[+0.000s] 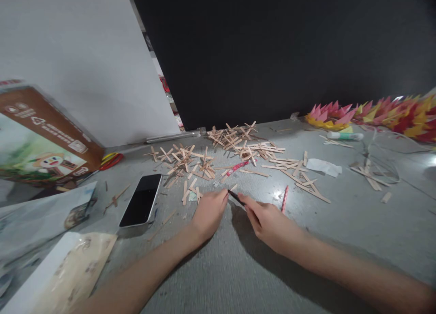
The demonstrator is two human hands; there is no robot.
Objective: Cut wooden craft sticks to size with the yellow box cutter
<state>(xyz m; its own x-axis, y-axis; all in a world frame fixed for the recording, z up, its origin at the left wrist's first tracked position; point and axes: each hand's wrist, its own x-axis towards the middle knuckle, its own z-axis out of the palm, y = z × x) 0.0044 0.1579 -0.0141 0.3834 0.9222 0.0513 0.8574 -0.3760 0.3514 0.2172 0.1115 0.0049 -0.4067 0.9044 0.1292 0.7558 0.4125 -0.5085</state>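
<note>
My left hand [209, 214] is closed on the grey table, its fingers pinched together. A short end of a wooden craft stick [233, 187] shows just beyond its fingertips, and most of it is hidden by the hand. In my right hand [270, 223] is a thin black pen-like tool [235, 197], its tip pointing left and touching or very near the left fingertips. Whether it is a pen or a blade cannot be made out. Beyond both hands lie crossed craft sticks [184, 159] in heaps and loose craft sticks [286, 164].
A phone [141, 200] lies left of my hands, near a brown printed box [68, 137]. A red patterned strip [284, 198], white paper scrap [323, 167] and glue stick [344, 135] are to the right. Folded paper pieces [374, 116] line the back right, before a black panel [272, 55].
</note>
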